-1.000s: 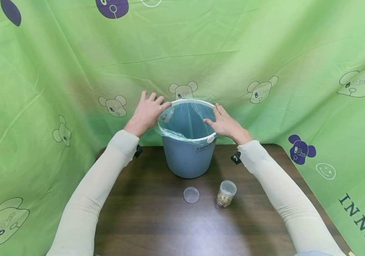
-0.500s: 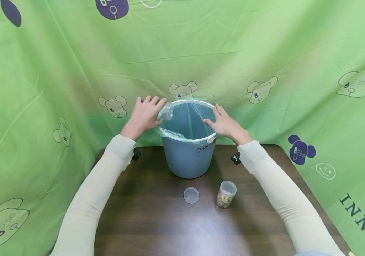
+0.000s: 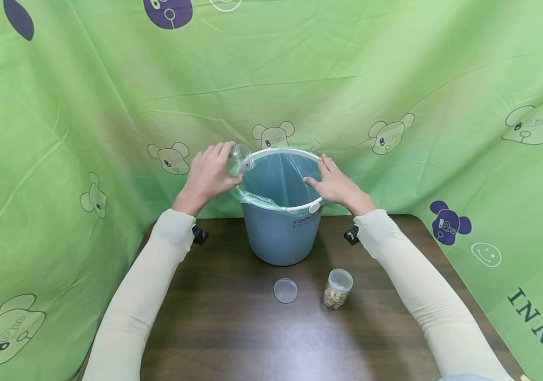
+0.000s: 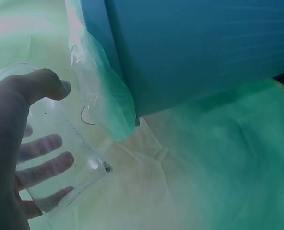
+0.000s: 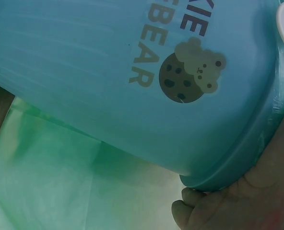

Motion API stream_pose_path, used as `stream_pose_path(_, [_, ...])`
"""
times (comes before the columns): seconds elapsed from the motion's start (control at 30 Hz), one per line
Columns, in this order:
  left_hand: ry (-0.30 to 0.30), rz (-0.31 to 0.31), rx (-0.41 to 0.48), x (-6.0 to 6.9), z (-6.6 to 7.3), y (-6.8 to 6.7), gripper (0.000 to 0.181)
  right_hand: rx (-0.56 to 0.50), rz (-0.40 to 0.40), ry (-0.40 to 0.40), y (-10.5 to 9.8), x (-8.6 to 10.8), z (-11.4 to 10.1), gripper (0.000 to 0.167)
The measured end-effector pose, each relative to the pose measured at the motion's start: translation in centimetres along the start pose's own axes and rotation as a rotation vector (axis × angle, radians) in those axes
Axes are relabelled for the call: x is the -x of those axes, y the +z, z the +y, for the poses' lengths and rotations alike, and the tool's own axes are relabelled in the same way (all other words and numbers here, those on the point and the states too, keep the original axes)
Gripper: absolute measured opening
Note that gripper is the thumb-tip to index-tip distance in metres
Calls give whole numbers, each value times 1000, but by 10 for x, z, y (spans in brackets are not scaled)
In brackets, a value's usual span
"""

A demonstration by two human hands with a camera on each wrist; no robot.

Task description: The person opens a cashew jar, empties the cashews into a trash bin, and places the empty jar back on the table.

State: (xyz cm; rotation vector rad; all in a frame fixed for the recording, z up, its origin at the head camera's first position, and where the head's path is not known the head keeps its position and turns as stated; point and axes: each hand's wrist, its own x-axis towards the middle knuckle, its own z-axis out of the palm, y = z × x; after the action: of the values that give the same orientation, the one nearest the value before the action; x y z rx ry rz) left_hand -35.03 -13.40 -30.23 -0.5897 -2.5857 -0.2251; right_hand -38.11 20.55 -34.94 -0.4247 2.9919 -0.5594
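At the left rim of the blue bin (image 3: 281, 233), my left hand (image 3: 209, 174) grips a clear plastic jar (image 3: 242, 159), tilted with one end toward the bin's opening. In the left wrist view the fingers show through the jar (image 4: 84, 148), and a small dark bit sits at its corner. No larger contents can be made out. A thin greenish bag (image 3: 257, 200) lines the bin and folds over its white rim. My right hand (image 3: 340, 185) rests on the right rim, fingers extended and thumb over the opening.
On the brown table (image 3: 233, 328), in front of the bin, lies a clear round lid (image 3: 286, 290). To its right stands a clear jar of nuts (image 3: 337, 289). Green printed cloth (image 3: 347, 79) hangs close behind the bin and along both sides.
The left hand drew the clear jar from inside the bin's left edge up and outward to the left, turning it on the way. The right hand stays in place.
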Motion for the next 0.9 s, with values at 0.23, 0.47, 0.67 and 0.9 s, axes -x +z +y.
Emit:
stream_pose_path(0.23, [-32, 86, 98, 7, -1, 1, 74, 9, 3, -1, -1, -1, 0, 89])
stream_pose_path(0.47, [-78, 134, 221, 13, 2, 4, 72, 6, 6, 6, -3, 1, 1, 89])
stream_pose_path(0.67, [-105, 164, 284, 17, 5, 6, 72, 10, 10, 4, -3, 0, 3, 89])
stream_pose_path(0.9, [-130, 185, 351, 24, 11, 5, 72, 21, 9, 6, -4, 0, 2, 89])
